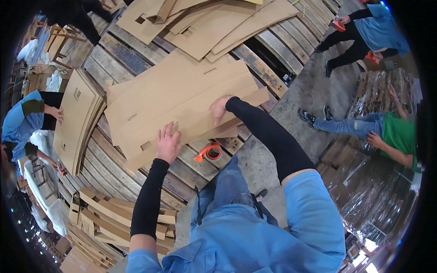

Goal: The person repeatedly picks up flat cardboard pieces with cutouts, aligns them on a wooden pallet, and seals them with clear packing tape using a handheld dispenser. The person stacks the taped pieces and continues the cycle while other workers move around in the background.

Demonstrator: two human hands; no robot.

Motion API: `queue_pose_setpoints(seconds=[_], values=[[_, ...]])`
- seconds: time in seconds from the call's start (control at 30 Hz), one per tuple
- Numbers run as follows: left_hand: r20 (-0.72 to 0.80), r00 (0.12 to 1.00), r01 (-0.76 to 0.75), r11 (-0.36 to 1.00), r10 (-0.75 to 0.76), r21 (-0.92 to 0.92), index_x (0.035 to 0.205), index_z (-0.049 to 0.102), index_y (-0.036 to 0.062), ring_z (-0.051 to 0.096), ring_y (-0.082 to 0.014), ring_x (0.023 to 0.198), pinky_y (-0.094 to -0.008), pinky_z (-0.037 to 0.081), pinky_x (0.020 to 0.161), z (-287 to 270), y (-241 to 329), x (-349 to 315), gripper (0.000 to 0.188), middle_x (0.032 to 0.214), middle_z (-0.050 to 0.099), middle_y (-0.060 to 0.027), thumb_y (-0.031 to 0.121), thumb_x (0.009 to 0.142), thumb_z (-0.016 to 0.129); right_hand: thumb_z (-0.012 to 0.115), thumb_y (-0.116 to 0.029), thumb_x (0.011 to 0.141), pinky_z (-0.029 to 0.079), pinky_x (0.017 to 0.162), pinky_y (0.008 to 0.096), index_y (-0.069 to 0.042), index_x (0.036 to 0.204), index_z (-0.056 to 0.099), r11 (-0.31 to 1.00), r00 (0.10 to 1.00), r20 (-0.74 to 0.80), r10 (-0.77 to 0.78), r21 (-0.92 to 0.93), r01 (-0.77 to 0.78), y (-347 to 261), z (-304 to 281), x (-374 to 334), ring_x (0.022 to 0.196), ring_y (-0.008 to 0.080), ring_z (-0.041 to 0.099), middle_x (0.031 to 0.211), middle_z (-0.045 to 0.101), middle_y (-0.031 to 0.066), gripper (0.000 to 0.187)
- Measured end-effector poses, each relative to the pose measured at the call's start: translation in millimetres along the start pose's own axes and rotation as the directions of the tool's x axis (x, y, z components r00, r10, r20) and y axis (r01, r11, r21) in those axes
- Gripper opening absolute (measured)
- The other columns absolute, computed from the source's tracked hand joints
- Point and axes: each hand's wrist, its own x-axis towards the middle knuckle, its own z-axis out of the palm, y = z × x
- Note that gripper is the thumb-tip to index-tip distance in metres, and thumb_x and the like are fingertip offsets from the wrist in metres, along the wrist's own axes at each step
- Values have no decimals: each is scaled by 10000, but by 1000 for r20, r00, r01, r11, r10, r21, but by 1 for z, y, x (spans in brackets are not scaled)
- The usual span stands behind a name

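Observation:
A large brown cardboard sheet (pixel 173 98), with creases and small slots, lies in front of me across a slatted wooden surface (pixel 175 179). My left hand (pixel 168 142) rests on its near part, fingers spread, beside a small cut-out slot. Farther right, my right hand (pixel 220 109) presses on the same sheet near a crease, fingers pointing down and apart from the thumb. Along the near right side a strip of the cardboard is folded up. An orange tape dispenser (pixel 210 152) with a roll of tape stands on the slats just beyond the sheet's near edge.
More flat cardboard (pixel 236 27) is piled at the far side. At left, a person in blue touches a stack of sheets (pixel 75 123). Folded cardboard pieces (pixel 109 218) lie at lower left. People stand at right near plastic-wrapped stacks (pixel 364 191).

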Motion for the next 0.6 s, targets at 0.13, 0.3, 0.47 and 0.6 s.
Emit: queue_pose_setpoints(seconds=[0.13,0.3,0.47,0.6], values=[[155,984,76,996,-84,55,1142,649,124,284,-410,1521,-629,242,1229,35,-6,-14,446,1666,270,-206,209,747,837,850,-476,752,553,887,441,-5,1201,722,1000,996,87,-3,27,1,10,-24,23,1043,318,710,1144,753,184,663],[18,984,170,973,-174,157,1114,639,92,292,-408,1530,-621,222,1239,81,-30,-21,464,1668,277,-231,199,712,844,879,-446,726,536,918,450,-28,1210,709,918,952,-297,73,394,52,-6,-33,10,1078,300,688,1172,734,147,661],[113,971,207,978,-209,27,1167,620,84,267,-409,1544,-619,148,1265,90,-22,-14,586,1671,272,-243,247,667,879,906,-425,654,353,1162,560,-116,1499,487,983,574,-812,-102,-172,-70,16,-8,64,1419,425,443,1537,450,255,992],[58,982,173,979,-180,110,1136,607,82,258,-420,1543,-639,149,1259,92,-27,-20,537,1657,284,-256,247,695,866,953,-437,586,375,1105,583,-131,1516,460,932,693,-721,8,-246,-266,-30,-37,75,1385,392,476,1469,503,226,1096]])
